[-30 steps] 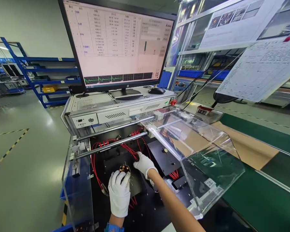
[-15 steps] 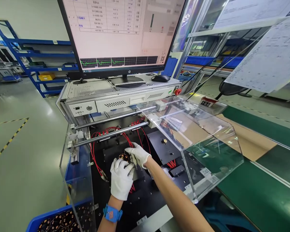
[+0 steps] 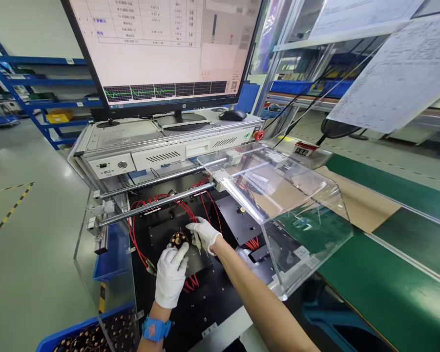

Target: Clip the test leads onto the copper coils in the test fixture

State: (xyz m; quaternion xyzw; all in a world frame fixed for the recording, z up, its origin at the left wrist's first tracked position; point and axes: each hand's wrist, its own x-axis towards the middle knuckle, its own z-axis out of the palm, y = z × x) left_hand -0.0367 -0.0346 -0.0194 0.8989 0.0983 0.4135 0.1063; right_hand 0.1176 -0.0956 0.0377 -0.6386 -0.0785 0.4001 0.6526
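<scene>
A small round copper-wound stator (image 3: 178, 240) sits in front of my left hand (image 3: 171, 276), whose white-gloved fingers press against its lower edge. My right hand (image 3: 204, 234), also in a white glove, is just right of the stator and pinches a slim metal test probe (image 3: 198, 243) with its tip pointing down. Red test leads (image 3: 183, 205) run from the fixture toward the stator, and a lead clip (image 3: 151, 267) lies on the black fixture plate (image 3: 190, 261). The stator's underside is hidden.
Steel guide rods (image 3: 156, 204) cross above the fixture, and a hinged clear acrylic cover (image 3: 274, 195) stands to its right. A test unit (image 3: 168, 146) carries a monitor (image 3: 161, 54). A blue bin (image 3: 91, 328) of copper coils sits at lower left, and a green conveyor belt (image 3: 388, 278) runs along the right.
My right hand has moved left to the stator's side with the probe. My view has shifted, bringing the blue bin further into sight.
</scene>
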